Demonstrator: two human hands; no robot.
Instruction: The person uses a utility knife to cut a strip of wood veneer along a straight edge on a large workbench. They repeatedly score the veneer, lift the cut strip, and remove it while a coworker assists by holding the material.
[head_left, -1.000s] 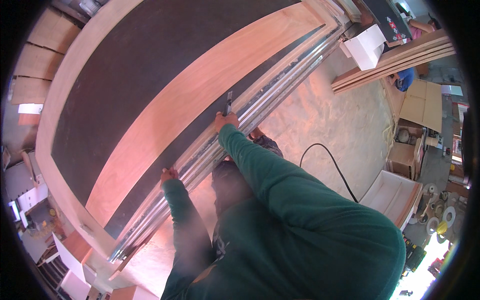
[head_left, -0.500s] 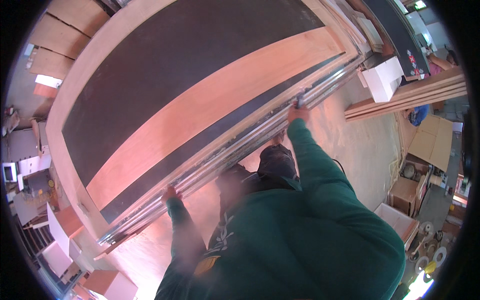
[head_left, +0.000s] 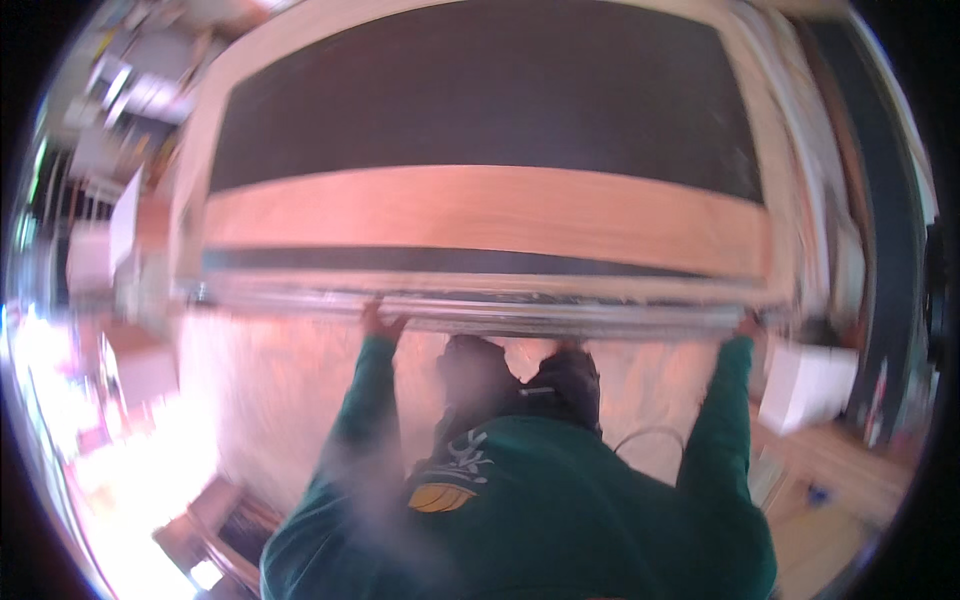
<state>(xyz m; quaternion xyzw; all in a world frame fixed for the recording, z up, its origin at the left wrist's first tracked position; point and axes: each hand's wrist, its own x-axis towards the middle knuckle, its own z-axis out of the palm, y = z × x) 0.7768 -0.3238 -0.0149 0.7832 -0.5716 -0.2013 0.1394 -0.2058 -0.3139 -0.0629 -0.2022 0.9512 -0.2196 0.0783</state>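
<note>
Long silvery metal strips [head_left: 560,318] lie along the near edge of a framed panel, running left to right in front of me. My left hand [head_left: 383,320] touches them left of the middle, thumb apart from the fingers. Near their right end is my right hand [head_left: 746,326]; its fingers are blurred, with a small dark patch beside them that I cannot make out. Beyond the strips, the panel has a pale wooden frame [head_left: 192,215] around a dark surface [head_left: 480,90]. A light wood board [head_left: 485,212] lies across that surface, parallel to the strips.
A white box [head_left: 808,385] stands at the right, just past my right hand. A long dark board [head_left: 885,200] runs along the far right. At the left are blurred boxes and panels [head_left: 140,365]. A thin dark cable [head_left: 650,432] curves beside my right sleeve.
My view has turned, so the panel and strips now lie level instead of slanting. Relative to the strips, my right hand has moved right, to near their end. The left hand stays on them.
</note>
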